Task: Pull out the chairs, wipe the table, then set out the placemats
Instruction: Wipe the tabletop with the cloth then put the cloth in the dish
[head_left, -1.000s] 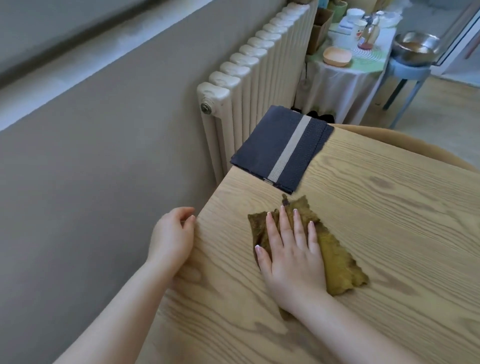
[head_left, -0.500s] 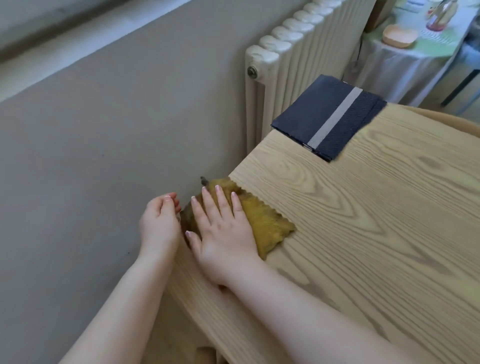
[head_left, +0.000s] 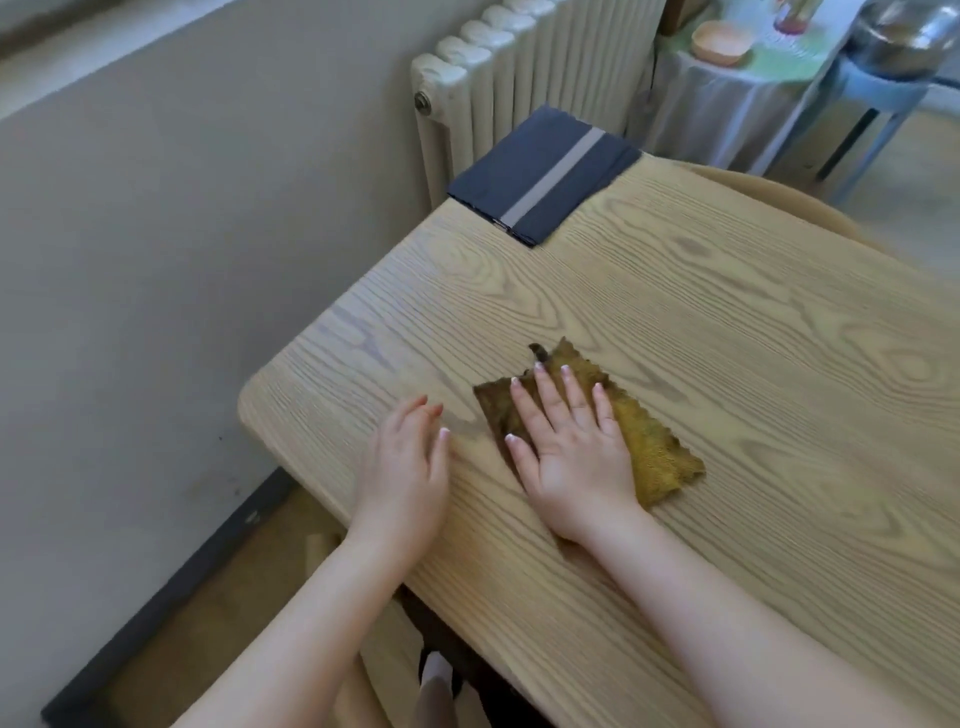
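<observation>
On the table (head_left: 727, 364), the cloth (head_left: 649, 447) lies near the corner closest to the person, with the right hand (head_left: 566, 452) flat on top of it. The left hand (head_left: 405, 467) rests on the tabletop just left of the cloth, apart from it. The folded placemats (head_left: 540, 171) sit at the far corner, overhanging the edge, with the radiator (head_left: 519, 78) behind them against the wall. Beyond the table's far side is what seems to be a chair back (head_left: 779, 192). Farther back stands a covered side table (head_left: 727, 98), and a stool (head_left: 878, 98) to its right.
</observation>
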